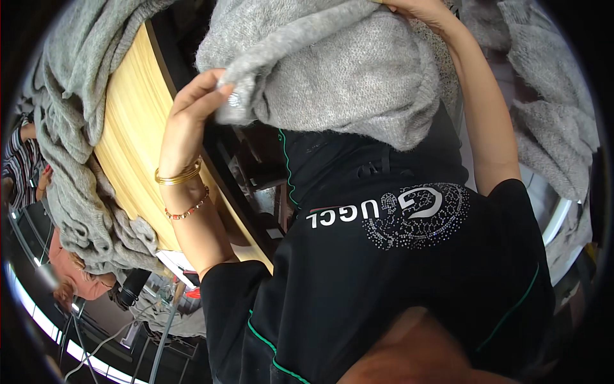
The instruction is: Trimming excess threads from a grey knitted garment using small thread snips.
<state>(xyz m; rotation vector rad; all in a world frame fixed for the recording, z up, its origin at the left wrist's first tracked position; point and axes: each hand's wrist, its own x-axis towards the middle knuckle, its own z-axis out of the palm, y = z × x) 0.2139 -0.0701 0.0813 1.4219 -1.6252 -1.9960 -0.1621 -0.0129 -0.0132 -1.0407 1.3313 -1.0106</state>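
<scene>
A fuzzy grey knit garment (348,77) hangs over my lap, with a rolled edge running across its upper side. My left hand (192,102) is closed at the left end of that edge, thumb and fingers pinching the fabric. A small shiny patch (235,100) shows on the knit beside the fingertips. Up at the top border, my right hand (419,9) grips the other end of the rolled edge; its fingers are partly cut off by the picture.
To the left stands a pale wooden tabletop (131,128) with a dark edge. Grey knit pieces (70,121) are heaped over it, and more grey knitwear (550,121) lies at the right by a white rim (559,221). Other people (80,272) are at the far left.
</scene>
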